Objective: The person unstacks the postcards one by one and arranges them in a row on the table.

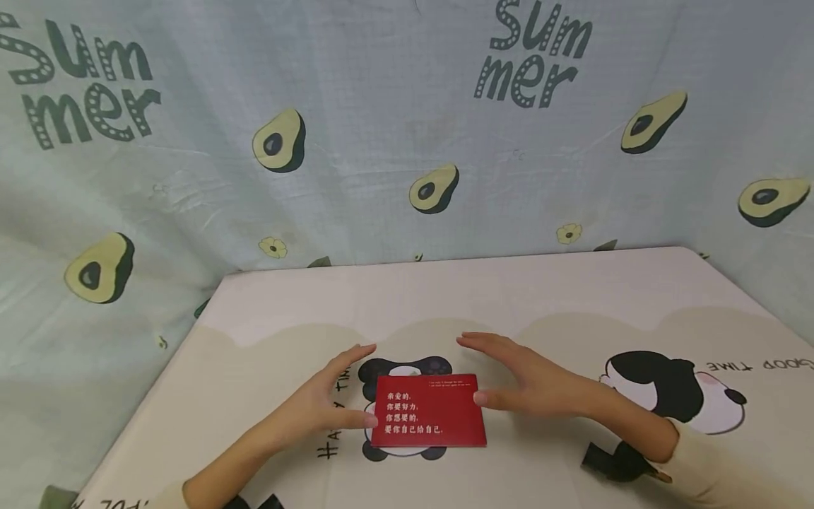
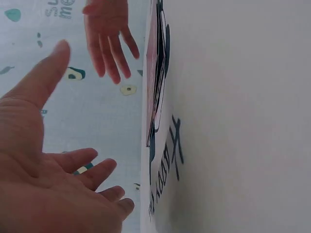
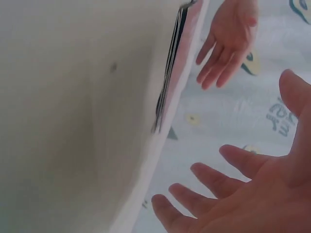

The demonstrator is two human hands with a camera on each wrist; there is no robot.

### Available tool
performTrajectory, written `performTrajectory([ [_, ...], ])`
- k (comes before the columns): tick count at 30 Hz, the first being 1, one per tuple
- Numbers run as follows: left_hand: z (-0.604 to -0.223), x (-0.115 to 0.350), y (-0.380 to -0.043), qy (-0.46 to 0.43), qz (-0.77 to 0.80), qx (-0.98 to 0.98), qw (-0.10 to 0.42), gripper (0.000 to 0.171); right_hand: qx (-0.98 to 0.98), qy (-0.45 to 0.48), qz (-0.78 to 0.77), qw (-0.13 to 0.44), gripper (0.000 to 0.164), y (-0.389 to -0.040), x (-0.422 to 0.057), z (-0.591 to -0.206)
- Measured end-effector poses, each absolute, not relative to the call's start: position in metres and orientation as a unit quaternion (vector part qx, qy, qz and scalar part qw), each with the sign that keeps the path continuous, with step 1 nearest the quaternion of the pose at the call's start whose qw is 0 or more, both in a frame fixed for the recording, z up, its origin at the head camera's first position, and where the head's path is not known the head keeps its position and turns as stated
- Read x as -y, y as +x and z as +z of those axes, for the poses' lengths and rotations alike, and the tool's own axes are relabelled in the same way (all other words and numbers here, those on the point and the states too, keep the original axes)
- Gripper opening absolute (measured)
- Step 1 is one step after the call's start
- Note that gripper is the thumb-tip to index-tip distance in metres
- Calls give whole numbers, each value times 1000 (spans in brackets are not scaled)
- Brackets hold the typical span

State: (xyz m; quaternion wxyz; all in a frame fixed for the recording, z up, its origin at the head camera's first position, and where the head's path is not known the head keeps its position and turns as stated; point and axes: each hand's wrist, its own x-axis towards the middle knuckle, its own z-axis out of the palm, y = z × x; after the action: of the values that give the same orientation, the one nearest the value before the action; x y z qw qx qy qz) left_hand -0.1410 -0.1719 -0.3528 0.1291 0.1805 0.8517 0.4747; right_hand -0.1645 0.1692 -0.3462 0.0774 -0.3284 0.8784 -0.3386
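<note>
A red booklet (image 1: 432, 404) with white printed characters lies flat on the table, its long side running left to right. Its thin layered edge (image 2: 156, 73) shows in the left wrist view and, from the other end, as dark and pale layers (image 3: 172, 68) in the right wrist view. My left hand (image 1: 321, 403) is held beside the booklet's left end, fingers spread and thumb near its edge. On the opposite side my right hand (image 1: 540, 385) has its fingers extended, the thumb tip overlapping the booklet's right edge in the head view. Both palms face inward with nothing in them.
The pale table cover (image 1: 547, 283) carries printed cartoon animals, one of them partly under the booklet and a black-and-white one (image 1: 674, 389) to the right. Behind the table hangs a light curtain (image 1: 356, 85) with avocado prints. A black strap (image 1: 617, 461) is near the right wrist.
</note>
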Motion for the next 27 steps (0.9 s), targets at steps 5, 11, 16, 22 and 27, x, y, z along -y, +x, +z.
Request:
performTrajectory([
  [5,-357,168,-138,204,458,-851,153,92,-879,-319,-341,99,76,-158,-162,-351],
  [11,-366,168,-134,222,426,-864,150,95,-886,-319,-313,120,80,-151,-158,-354],
  [16,-372,168,-132,241,409,-870,134,99,-894,-323,-278,141,86,-150,-155,-354],
  [22,-377,162,-134,279,365,-883,97,101,-902,-341,-234,122,91,-151,-157,-355],
  [27,-378,161,-133,284,334,-896,68,101,-901,-358,-217,111,89,-150,-156,-355],
])
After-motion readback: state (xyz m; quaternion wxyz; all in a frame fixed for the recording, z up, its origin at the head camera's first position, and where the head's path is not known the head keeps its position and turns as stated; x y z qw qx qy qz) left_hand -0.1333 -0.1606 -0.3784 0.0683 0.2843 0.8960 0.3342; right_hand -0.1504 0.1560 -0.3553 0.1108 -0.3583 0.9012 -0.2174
